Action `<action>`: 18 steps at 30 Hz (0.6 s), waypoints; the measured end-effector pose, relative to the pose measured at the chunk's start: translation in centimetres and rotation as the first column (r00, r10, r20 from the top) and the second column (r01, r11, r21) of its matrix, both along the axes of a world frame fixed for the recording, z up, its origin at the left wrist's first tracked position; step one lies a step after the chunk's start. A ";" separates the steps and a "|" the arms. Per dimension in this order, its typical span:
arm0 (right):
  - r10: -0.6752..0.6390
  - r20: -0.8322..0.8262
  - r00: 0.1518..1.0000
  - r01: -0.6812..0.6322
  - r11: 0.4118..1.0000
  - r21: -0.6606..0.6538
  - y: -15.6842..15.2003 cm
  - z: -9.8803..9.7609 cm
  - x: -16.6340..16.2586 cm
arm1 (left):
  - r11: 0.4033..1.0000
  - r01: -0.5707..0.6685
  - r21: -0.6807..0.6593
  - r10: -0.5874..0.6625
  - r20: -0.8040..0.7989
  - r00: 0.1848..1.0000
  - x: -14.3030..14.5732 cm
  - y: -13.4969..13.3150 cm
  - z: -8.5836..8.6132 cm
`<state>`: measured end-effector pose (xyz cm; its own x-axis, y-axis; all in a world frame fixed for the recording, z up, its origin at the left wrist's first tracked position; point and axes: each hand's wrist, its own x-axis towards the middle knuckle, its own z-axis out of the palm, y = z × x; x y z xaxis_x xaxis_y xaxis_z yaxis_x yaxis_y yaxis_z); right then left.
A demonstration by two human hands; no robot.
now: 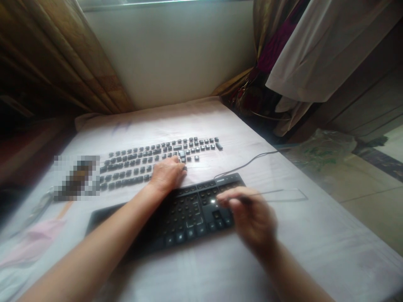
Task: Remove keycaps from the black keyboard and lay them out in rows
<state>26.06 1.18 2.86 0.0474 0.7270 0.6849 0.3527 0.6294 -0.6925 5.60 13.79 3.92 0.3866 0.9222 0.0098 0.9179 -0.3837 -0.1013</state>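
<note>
A black keyboard (185, 209) with most keycaps removed lies on a white cloth-covered table (315, 235). Behind it, several loose black keycaps (138, 161) are laid out in rows on the cloth. My left hand (168, 174) rests on the cloth at the right part of those rows, fingers curled down onto a keycap near the keyboard's back edge. My right hand (252, 216) hovers over the keyboard's right end, fingers pinched on a thin dark stick-like tool; the hand is blurred by motion.
The keyboard's cable (248, 161) runs back right across the cloth. A thin wire loop (289, 195) lies right of the keyboard. A pixelated object (77, 176) and a pink cloth (34, 241) sit at the left. Curtains and hanging fabric (315, 54) stand behind the table.
</note>
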 end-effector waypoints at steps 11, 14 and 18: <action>-0.031 0.018 0.999 0.030 0.999 0.025 0.1 0.6 -0.1 | 0.985 -0.158 0.074 0.158 -0.001 0.987 -6.1 1.3 2.1; -0.046 0.040 0.998 0.045 0.999 0.025 0.2 0.5 -0.1 | 0.991 -0.128 0.047 0.129 -0.022 0.991 -6.3 1.8 1.9; -0.055 0.059 0.997 0.054 0.998 0.019 0.2 0.4 0.1 | 0.994 -0.106 0.023 0.107 -0.048 0.993 -5.7 2.3 1.7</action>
